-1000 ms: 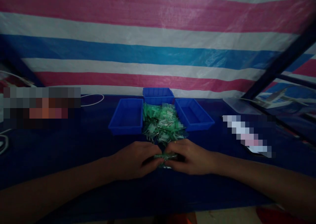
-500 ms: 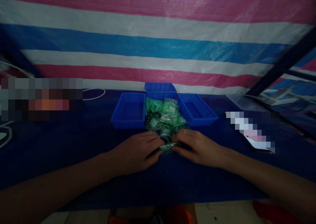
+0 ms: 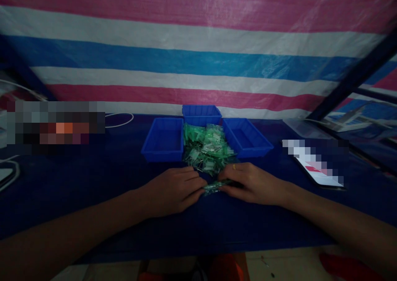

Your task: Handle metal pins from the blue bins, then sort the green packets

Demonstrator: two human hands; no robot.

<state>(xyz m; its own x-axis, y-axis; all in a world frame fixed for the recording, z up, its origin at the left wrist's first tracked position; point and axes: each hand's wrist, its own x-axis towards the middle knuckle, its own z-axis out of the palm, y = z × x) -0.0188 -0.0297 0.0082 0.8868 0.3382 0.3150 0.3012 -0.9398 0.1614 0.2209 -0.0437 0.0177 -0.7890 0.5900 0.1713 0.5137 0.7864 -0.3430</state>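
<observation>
A small clear-and-green packet (image 3: 212,187) lies between my two hands, just above the dark blue table. My left hand (image 3: 178,190) is closed on its left end, thumb and fingers pinched together. On the right end, my right hand (image 3: 248,182), with a yellow ring on one finger, pinches the same packet. Just beyond the fingers is a heap of green and clear packets (image 3: 209,146). What is inside the held packet is too dark and small to tell.
Blue trays stand left (image 3: 163,138), behind (image 3: 201,112) and right (image 3: 247,136) of the heap. On the right lies a phone (image 3: 319,169) with a lit screen. A white cable (image 3: 119,120) curls at the back left. Striped sheeting (image 3: 198,62) hangs behind the table (image 3: 198,231).
My right hand has shifted slightly right, and a little more of the packet shows between my hands. The camera view has moved slightly. Both hands keep their grip.
</observation>
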